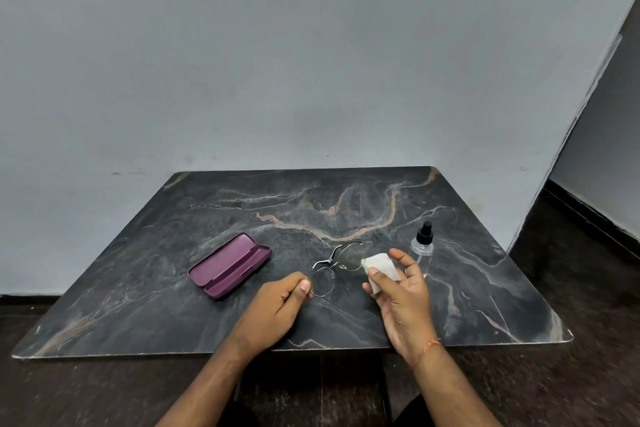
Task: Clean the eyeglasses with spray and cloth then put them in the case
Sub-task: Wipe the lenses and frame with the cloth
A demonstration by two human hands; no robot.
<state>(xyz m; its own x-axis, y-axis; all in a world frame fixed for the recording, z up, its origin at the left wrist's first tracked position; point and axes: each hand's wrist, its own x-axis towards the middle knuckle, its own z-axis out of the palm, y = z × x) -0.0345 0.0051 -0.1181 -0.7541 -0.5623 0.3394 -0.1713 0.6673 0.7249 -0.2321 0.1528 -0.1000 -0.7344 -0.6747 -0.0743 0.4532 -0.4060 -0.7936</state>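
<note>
Thin metal-framed eyeglasses point(341, 263) hang just above the dark marble table point(173, 253). My left hand point(277, 305) pinches the rim of the nearer lens between thumb and fingers. My right hand point(403, 298) holds a small white cloth point(381, 269) between thumb and fingers, and the cloth touches the edge of the farther lens. A purple eyeglass case point(230, 264) lies open on the table to the left of the glasses. A clear spray bottle point(423, 248) with a black nozzle stands upright just behind my right hand.
A grey wall rises behind the table. Dark floor shows in front of the table and to its right, where a wall corner runs down.
</note>
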